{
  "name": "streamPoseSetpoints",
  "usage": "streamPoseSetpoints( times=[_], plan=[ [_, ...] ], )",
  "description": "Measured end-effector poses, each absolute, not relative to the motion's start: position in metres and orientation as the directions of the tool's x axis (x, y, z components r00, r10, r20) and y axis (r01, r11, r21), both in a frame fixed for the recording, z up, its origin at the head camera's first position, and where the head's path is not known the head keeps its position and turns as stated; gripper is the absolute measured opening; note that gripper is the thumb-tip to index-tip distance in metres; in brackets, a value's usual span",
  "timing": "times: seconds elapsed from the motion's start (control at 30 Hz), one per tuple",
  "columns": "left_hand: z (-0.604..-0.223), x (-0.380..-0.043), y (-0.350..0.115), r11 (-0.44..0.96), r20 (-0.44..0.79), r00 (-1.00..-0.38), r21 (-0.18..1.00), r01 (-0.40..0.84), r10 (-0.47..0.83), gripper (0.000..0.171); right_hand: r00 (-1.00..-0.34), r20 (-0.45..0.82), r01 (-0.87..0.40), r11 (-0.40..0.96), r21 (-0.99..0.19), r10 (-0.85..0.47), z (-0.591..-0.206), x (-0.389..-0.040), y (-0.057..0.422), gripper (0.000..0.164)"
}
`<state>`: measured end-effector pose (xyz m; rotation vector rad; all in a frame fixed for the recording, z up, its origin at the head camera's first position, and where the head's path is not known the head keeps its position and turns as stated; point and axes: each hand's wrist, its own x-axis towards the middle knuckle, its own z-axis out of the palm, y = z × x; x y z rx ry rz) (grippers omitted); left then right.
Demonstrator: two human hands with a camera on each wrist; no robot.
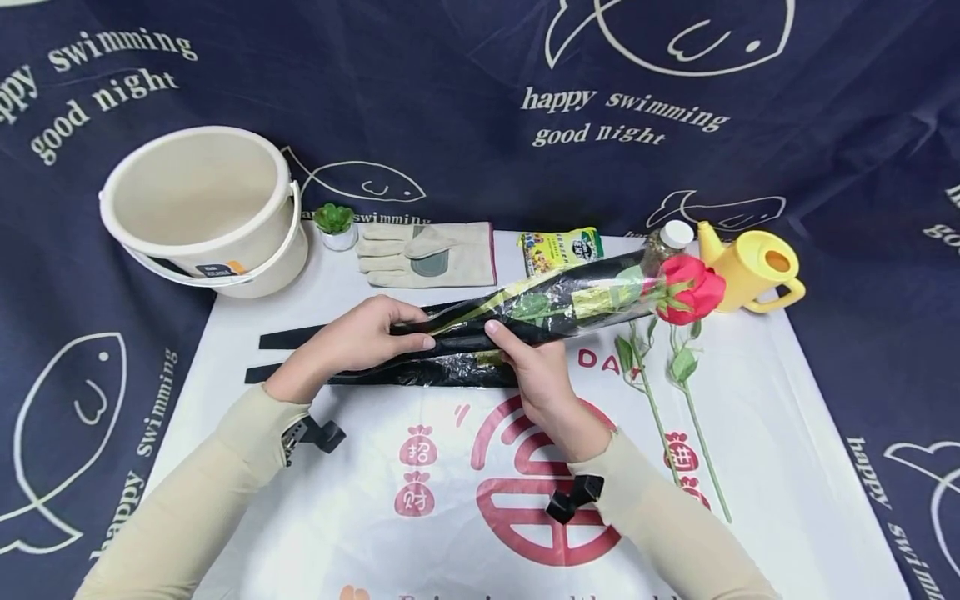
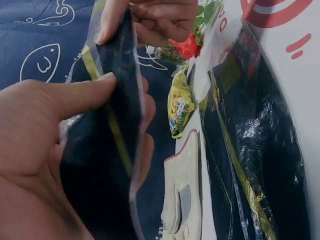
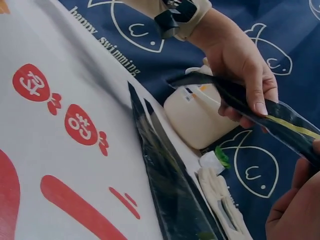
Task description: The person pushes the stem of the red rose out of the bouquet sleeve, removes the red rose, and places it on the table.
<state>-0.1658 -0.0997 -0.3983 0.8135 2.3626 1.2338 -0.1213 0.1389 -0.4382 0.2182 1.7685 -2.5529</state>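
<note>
A single red artificial rose (image 1: 690, 287) lies in a long black and clear flower sleeve (image 1: 555, 308), its bloom at the wide right end. Leaves show through the clear film. My left hand (image 1: 367, 333) pinches the sleeve's narrower part between thumb and fingers, as the left wrist view shows with the film (image 2: 105, 150) under the thumb. Farther along, my right hand (image 1: 543, 383) grips the sleeve, thumb on top and fingers mostly hidden beneath. Another black sleeve (image 1: 420, 372) lies on the table underneath. To the right are two green stems (image 1: 701, 442) with leaves; their upper ends are hidden.
Along the back stand a cream bucket (image 1: 202, 192), a small potted succulent (image 1: 335, 221), work gloves (image 1: 427, 254), a yellow packet (image 1: 558, 247), a white-capped bottle (image 1: 675, 235) and a yellow watering can (image 1: 757, 271). A dark blue printed cloth (image 1: 480, 100) hangs behind the white table.
</note>
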Motion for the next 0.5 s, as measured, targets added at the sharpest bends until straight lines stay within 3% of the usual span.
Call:
streamPoseSetpoints(
  times=[0.17,0.3,0.5],
  plan=[
    [-0.400,-0.165,-0.091,0.433,-0.042,-0.767,0.844,0.315,0.640,0.023,-0.988,-0.148,0.127,-0.289,-0.949,0.050,-0.444,-0.117,0.135,0.050],
    [-0.399,-0.166,-0.082,0.429,-0.003,-0.764,0.829,0.359,0.645,0.015,-0.987,-0.153,0.137,-0.254,-0.957,0.042,-0.446,-0.116,0.132,0.051],
    [-0.396,-0.167,-0.079,0.433,0.025,-0.775,0.818,0.379,0.631,0.008,-0.989,-0.147,0.128,-0.356,-0.926,0.028,-0.441,-0.119,0.142,0.042]
  ],
)
